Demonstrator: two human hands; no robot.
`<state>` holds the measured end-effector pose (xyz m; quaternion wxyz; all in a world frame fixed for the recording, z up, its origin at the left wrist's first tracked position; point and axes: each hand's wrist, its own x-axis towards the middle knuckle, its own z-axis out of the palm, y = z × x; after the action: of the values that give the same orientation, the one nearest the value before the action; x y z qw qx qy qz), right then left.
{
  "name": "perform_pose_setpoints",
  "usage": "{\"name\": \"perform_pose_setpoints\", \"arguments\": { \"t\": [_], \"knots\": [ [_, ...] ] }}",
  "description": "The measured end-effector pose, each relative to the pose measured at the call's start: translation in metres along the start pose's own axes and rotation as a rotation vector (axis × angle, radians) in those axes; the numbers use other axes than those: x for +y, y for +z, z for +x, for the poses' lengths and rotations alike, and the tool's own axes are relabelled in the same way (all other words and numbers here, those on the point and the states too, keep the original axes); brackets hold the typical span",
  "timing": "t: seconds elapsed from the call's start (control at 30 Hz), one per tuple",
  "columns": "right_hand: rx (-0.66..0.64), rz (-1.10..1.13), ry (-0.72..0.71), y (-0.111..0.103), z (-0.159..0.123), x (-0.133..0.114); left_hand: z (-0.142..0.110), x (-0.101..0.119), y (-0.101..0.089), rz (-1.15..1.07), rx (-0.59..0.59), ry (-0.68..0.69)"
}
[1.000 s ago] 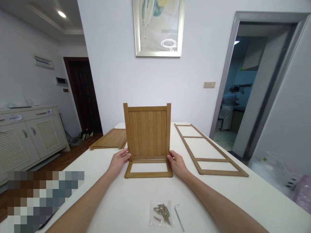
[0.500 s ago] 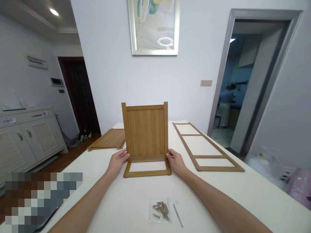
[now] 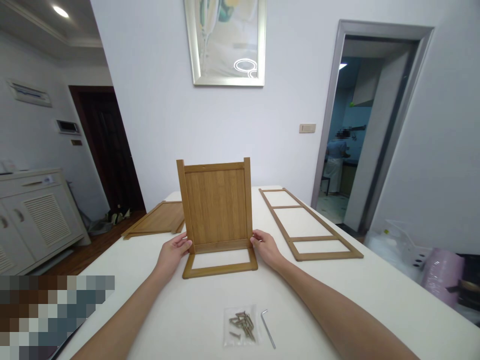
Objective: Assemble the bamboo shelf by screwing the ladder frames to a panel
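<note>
A brown wooden panel (image 3: 219,207) stands upright on the white table, its two side posts rising a little past the top rail. Around its lower left edge, the fingers of my left hand (image 3: 171,256) are closed. My right hand (image 3: 267,249) pinches the lower right edge in the same way. At the panel's foot lies a flat wooden frame (image 3: 221,271), its near end toward me; the panel hides the rest. Nearer to me are a clear plastic bag of screws (image 3: 242,326) and, just right of it, a silver hex key (image 3: 268,330).
A long wooden frame with crossbars (image 3: 330,256) lies flat on the right of the white table (image 3: 180,315). Another wooden panel (image 3: 159,219) lies at the back left. A wall with a framed picture (image 3: 228,80) rises behind. A person (image 3: 335,160) stands beyond the doorway.
The whole view has shifted slightly, so most things appear further left. Both hands keep their hold on the upright panel, which has not visibly moved on the table.
</note>
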<state>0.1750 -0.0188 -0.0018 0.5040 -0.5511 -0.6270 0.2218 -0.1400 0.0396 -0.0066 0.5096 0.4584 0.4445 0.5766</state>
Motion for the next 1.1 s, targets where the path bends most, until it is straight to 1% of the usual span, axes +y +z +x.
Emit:
{"name": "perform_pose_setpoints", "arguments": {
  "t": [0.13, 0.33, 0.5, 0.63, 1.1],
  "knots": [
    [0.024, 0.001, 0.008, 0.0012, -0.0006, 0.0023, 0.0007, -0.0013, 0.0016, -0.025, 0.009, -0.003],
    [0.005, 0.0, 0.015, 0.0006, -0.0021, -0.0005, 0.0012, -0.0022, 0.0025, -0.021, 0.036, -0.008],
    [-0.008, -0.002, 0.021, -0.0001, -0.0033, -0.0042, 0.0021, -0.0036, 0.0016, -0.018, 0.025, 0.016],
    [-0.008, -0.01, 0.028, -0.0009, -0.004, -0.006, 0.003, -0.0039, 0.0014, -0.022, 0.037, -0.002],
    [-0.006, -0.033, 0.027, -0.0011, -0.0037, -0.0073, 0.0062, -0.006, -0.0021, -0.033, 0.005, -0.027]
  ]
}}
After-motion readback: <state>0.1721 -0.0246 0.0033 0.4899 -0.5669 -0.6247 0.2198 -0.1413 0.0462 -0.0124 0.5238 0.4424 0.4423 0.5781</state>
